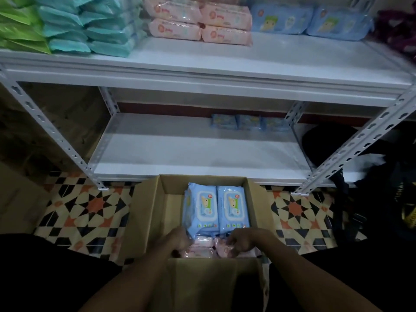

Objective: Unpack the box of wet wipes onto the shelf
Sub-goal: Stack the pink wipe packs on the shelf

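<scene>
An open cardboard box (148, 212) stands on the tiled floor in front of the white shelf unit. Inside it, two blue wet wipe packs (216, 208) lie side by side at the far end, and pink wet wipe packs (202, 247) lie at the near end. Both of my hands are down in the box at the pink packs. My left hand (179, 240) curls its fingers round the left pink pack. My right hand (242, 240) curls its fingers over the right pink pack (221, 248). The near flap hides the packs' lower parts.
The upper shelf (202, 61) carries green, teal, pink and blue packs along its back, with bare board in front. The lower shelf (191, 154) holds three small blue packs (247, 122) at the back. Slotted uprights flank the box. Dark bags (371, 199) lie on the right.
</scene>
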Available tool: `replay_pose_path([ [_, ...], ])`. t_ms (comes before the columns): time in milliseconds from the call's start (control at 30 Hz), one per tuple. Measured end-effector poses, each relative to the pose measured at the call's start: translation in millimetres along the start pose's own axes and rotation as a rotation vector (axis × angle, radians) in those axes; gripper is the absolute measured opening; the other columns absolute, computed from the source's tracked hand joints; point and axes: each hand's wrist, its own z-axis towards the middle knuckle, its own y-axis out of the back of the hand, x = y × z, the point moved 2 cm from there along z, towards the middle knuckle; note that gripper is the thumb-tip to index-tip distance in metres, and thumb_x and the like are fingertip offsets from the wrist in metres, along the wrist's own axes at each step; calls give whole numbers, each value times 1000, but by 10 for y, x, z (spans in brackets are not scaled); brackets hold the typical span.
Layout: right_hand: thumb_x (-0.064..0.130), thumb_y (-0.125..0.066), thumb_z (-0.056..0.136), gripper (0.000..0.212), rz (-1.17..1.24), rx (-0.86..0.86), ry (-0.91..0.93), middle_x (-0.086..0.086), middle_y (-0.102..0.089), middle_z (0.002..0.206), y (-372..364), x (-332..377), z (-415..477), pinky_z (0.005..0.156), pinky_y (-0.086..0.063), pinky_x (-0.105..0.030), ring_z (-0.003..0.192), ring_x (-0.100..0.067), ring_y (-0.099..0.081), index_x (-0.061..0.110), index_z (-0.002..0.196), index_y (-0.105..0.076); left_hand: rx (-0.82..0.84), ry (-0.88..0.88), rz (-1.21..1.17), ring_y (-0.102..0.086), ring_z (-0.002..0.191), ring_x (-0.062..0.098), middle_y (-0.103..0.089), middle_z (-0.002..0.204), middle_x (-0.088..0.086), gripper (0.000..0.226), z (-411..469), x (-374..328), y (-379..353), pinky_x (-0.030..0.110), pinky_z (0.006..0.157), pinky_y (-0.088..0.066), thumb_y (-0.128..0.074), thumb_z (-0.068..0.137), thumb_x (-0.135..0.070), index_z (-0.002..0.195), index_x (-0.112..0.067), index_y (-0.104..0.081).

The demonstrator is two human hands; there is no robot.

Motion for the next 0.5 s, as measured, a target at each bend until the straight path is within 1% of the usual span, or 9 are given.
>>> replay_pose_path([
  [133,43,-66,89,60,-3,6,5,-3,-41,152,30,-11,54,109,-33,-36,136,-25,-40,19,142,-49,-128,31,-236,-64,94,16,-65,121,6,51,41,56,-122,26,74,-55,-74,84,-22,128,-12,-51],
  [200,42,-66,89,59,-13,-3,15,-3,-41,151,29,-18,70,107,-33,-36,135,-25,-41,20,141,-50,-168,49,-291,-63,93,16,-65,117,3,52,46,69,-135,26,69,-56,-79,80,-17,124,-12,-51],
  [233,41,-65,90,56,-13,-9,20,-4,-43,149,33,-21,77,105,-34,-35,133,-26,-42,19,140,-52,-180,50,-289,-61,92,15,-64,115,2,52,38,60,-120,23,66,-53,-80,79,-16,122,-13,-51],
  [300,36,-62,93,45,-14,-11,43,-8,-53,136,64,-20,55,93,-36,-32,122,-27,-49,15,132,-59,-195,35,-250,-58,95,14,-63,118,1,53,41,39,-66,20,68,-47,-82,77,-18,121,-13,-53],
  [333,34,-61,94,33,-2,-3,47,-8,-58,119,73,-25,48,87,-36,-30,111,-26,-51,14,120,-65,-186,34,-211,-59,99,14,-62,119,0,53,41,41,-27,21,72,-46,-83,76,-20,120,-13,-55],
  [367,33,-59,95,21,-6,-6,51,-4,-57,99,88,-33,30,82,-34,-30,100,-24,-50,15,102,-69,-178,28,-154,-60,102,16,-63,119,0,52,33,32,28,22,75,-47,-84,75,-23,119,-12,-57],
  [400,32,-59,96,18,-10,-14,58,-1,-54,87,124,-26,-10,79,-34,-29,94,-21,-47,18,88,-67,-164,22,-84,-62,104,17,-65,118,1,49,-1,8,106,23,76,-47,-83,75,-26,116,-11,-61],
  [433,30,-58,96,20,-11,-17,54,-1,-54,85,176,-20,-44,78,-34,-29,92,-21,-47,16,85,-67,-148,9,-5,-64,102,17,-67,115,2,42,-21,-19,179,23,74,-47,-83,76,-27,111,-11,-65],
  [500,27,-57,97,27,-26,-31,53,-11,-63,105,325,3,-124,80,-37,-31,97,-25,-53,7,110,-69,-88,-4,119,-67,98,18,-70,111,6,29,-88,-71,341,25,68,-49,-80,80,-27,100,-10,-69],
])
